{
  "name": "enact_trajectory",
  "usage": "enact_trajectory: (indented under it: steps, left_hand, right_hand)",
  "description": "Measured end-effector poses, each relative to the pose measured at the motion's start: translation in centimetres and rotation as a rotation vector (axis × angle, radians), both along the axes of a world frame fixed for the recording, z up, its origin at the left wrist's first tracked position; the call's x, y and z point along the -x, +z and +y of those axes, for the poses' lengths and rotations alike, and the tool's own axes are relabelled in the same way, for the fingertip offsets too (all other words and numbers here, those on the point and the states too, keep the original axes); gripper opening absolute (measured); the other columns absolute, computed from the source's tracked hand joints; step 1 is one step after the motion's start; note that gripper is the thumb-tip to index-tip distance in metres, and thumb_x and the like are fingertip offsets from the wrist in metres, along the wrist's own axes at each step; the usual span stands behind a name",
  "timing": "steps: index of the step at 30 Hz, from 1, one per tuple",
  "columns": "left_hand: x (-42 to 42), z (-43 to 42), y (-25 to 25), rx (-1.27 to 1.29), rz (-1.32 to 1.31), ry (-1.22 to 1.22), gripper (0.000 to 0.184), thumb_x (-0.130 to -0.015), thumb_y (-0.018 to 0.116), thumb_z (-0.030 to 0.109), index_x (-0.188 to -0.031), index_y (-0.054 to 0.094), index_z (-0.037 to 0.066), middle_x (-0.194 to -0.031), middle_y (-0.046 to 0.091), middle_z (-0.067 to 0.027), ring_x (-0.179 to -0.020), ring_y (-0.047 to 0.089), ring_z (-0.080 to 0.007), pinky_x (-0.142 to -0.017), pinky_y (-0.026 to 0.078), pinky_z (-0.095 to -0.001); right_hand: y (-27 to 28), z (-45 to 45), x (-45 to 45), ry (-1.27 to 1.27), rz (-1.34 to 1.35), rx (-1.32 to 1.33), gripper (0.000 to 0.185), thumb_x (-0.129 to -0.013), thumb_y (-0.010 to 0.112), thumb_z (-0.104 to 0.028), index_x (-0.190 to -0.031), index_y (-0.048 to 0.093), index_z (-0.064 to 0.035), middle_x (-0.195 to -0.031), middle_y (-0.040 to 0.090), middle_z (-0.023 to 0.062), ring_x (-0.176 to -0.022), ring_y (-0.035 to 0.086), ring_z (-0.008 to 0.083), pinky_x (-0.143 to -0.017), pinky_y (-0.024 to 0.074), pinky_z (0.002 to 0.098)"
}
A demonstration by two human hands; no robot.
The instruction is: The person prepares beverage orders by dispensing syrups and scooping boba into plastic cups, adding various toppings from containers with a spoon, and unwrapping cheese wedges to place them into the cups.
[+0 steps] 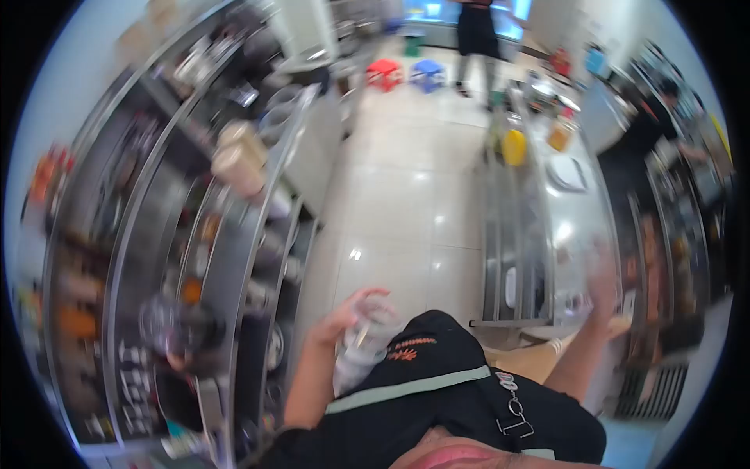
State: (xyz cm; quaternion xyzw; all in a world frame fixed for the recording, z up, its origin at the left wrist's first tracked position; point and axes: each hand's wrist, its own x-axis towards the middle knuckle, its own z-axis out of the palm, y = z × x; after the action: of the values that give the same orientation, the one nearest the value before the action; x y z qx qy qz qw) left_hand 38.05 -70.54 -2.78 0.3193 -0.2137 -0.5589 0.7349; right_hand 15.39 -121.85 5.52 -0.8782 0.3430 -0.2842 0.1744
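Note:
My left hand (349, 314) is wrapped round a clear plastic cup (372, 331), held in front of my black apron (426, 348). Below the cup, more clear plastic reaches down along my forearm; whether it is a stack of cups I cannot make out. Out to the right, my right hand (603, 275) is raised over the near end of the steel counter (574, 227). Motion smears its fingers, so their shape and anything in them cannot be told.
Steel shelves (250, 234) crowded with kitchenware line the left, with pale bottle-like containers (238, 168) on top. Tiled floor (406, 195) runs between shelves and counter. Red (385, 75) and blue (427, 76) stools stand far ahead. One person (476, 35) stands beyond; another (650, 125) works at right.

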Motion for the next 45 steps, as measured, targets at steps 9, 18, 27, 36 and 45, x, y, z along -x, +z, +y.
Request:
enact_trajectory:
  steps: [9,18,27,36,45]
  left_hand:
    - [0.5,15.7,2.3,-0.159,-0.119,0.24,0.106,-0.076,0.079,0.043,-0.154,0.021,0.001,-0.138,0.052,-0.0196,-0.122,0.057,-0.0249,-0.105,0.044,-0.0369]
    - [2.0,33.6,5.5,-0.279,-0.154,0.852,0.088,-0.085,0.071,0.052,-0.145,0.04,-0.005,-0.136,0.056,-0.0147,-0.123,0.054,-0.0213,-0.102,0.044,-0.0352]
    - [-0.7,38.4,4.4,-0.195,-0.016,0.988,0.089,-0.079,0.076,0.052,-0.139,0.044,-0.005,-0.126,0.061,-0.0147,-0.112,0.061,-0.0226,-0.095,0.049,-0.0354]
    - [-5.6,38.0,7.1,-0.333,-0.171,1.093,0.1,-0.07,0.083,0.054,-0.14,0.043,-0.004,-0.124,0.059,-0.0118,-0.114,0.059,-0.0209,-0.097,0.046,-0.0336]
    - [-10.2,35.5,6.5,-0.344,-0.203,1.265,0.112,-0.068,0.082,0.066,-0.143,0.039,-0.004,-0.128,0.058,-0.011,-0.116,0.058,-0.0201,-0.099,0.046,-0.035]
  right_hand:
    - [1.0,39.8,-24.1,2.08,0.434,-0.215,0.019,-0.088,0.074,-0.019,-0.103,0.072,-0.0073,-0.097,0.072,0.0063,-0.098,0.067,0.0224,-0.095,0.0435,0.0434]
    - [3.7,61.3,-34.4,2.222,0.259,-0.699,0.02,-0.093,0.069,-0.017,-0.087,0.071,0.0025,-0.084,0.068,0.0072,-0.08,0.063,0.0187,-0.075,0.0494,0.0323]
    - [3.6,69.3,-39.5,2.099,0.356,-1.031,0.022,-0.097,0.066,-0.02,-0.094,0.072,0.0019,-0.087,0.068,0.0034,-0.081,0.061,0.01,-0.073,0.0495,0.0263]
    - [5.1,71.0,-46.6,2.238,0.297,-1.027,0.022,-0.096,0.066,-0.02,-0.096,0.072,0.001,-0.089,0.069,0.0047,-0.081,0.062,0.0114,-0.074,0.0497,0.0273]
    - [4.3,71.3,-53.6,2.354,0.392,-1.124,0.02,-0.097,0.066,-0.018,-0.097,0.072,0.001,-0.089,0.068,0.0038,-0.083,0.061,0.0108,-0.075,0.0492,0.0267]
